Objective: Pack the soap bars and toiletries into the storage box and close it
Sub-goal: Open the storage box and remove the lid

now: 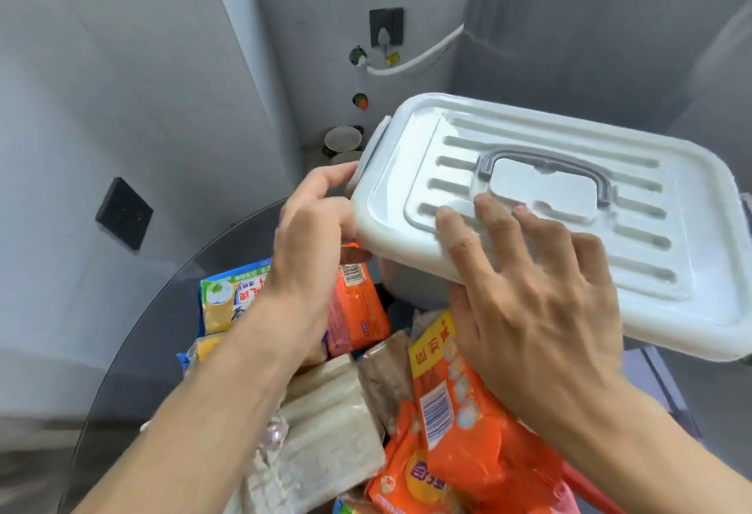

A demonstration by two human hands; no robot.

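Note:
A white plastic storage box (407, 281) with its ribbed lid (549, 147) on top stands on the dark glass table, a grey handle (545, 165) folded flat in the lid. My left hand (313, 228) grips the box's left end, fingers at the grey side latch (372, 149). My right hand (533, 293) lies spread on the lid's near edge, thumb under the rim. In front of the box lie wrapped soap bars: an orange one (358, 310), a green-and-yellow pack (228, 298), a pale cream bar (337, 432), a brown bar (386, 375) and orange-yellow packs (447, 432).
The round glass table (171, 334) curves off at the left. Grey walls stand close behind, with a black socket (386, 27), a white hose (423, 53) and a black switch plate (124, 212). A small bowl (343, 138) sits behind the box.

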